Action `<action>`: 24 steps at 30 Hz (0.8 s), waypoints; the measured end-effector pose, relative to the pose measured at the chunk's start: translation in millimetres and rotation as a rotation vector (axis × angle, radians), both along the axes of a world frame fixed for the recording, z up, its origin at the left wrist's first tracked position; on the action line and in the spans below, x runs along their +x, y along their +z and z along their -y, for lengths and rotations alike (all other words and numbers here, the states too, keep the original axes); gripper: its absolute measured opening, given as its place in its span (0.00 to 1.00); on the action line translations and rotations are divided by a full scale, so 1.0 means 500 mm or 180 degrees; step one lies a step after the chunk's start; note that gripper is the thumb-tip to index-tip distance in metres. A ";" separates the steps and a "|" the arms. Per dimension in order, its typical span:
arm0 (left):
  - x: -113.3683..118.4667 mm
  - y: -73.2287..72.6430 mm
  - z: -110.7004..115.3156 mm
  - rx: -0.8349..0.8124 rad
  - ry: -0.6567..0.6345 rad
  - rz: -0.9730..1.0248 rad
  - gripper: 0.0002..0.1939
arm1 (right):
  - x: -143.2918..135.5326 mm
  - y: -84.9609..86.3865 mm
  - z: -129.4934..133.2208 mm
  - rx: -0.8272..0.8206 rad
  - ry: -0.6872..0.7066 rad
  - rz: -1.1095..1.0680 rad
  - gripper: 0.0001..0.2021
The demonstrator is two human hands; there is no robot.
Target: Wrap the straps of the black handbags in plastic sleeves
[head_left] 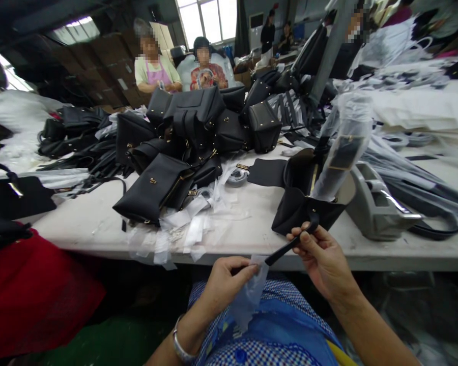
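Observation:
My right hand (320, 254) pinches a narrow black strap (288, 249) that runs from an open black handbag (295, 203) on the table's front part. At the strap's lower end, my left hand (232, 279) is closed on a thin translucent plastic sheet (250, 295), which hangs down over my lap. Whether those fingers also grip the strap tip, I cannot tell. Out of the bag's mouth rises a plastic-wrapped piece (341, 152) with a gold-edged dark panel. The bag's flap (267, 173) lies out to the left.
A grey tape dispenser (377, 203) stands right of the bag. Black handbags (194, 112) are heaped at the table's middle, with plastic scraps (194, 226) along the front edge. Red cloth (30, 295) hangs at left. Two people (156, 71) sit across the table; a metal post (332, 51) rises behind.

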State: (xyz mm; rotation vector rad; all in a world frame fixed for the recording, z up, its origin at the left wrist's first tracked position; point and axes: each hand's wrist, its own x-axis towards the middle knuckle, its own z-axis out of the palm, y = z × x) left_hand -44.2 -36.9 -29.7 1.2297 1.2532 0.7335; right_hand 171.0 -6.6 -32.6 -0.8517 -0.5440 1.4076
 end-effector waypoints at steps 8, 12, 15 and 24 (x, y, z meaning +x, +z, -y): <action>0.001 -0.004 0.005 -0.0109 0.0145 -0.0073 0.12 | -0.004 0.003 -0.003 -0.0045 -0.0051 -0.0011 0.15; 0.006 -0.005 -0.001 -0.0192 0.0175 -0.0034 0.14 | -0.008 0.004 -0.004 -0.0051 -0.0025 -0.0004 0.15; 0.008 -0.004 -0.003 -0.0212 0.0147 -0.0056 0.14 | -0.009 0.002 -0.003 -0.0031 0.0015 0.0065 0.14; 0.031 0.014 -0.018 0.0191 -0.0196 -0.0120 0.19 | -0.008 -0.005 0.002 -0.0025 0.0014 0.0476 0.14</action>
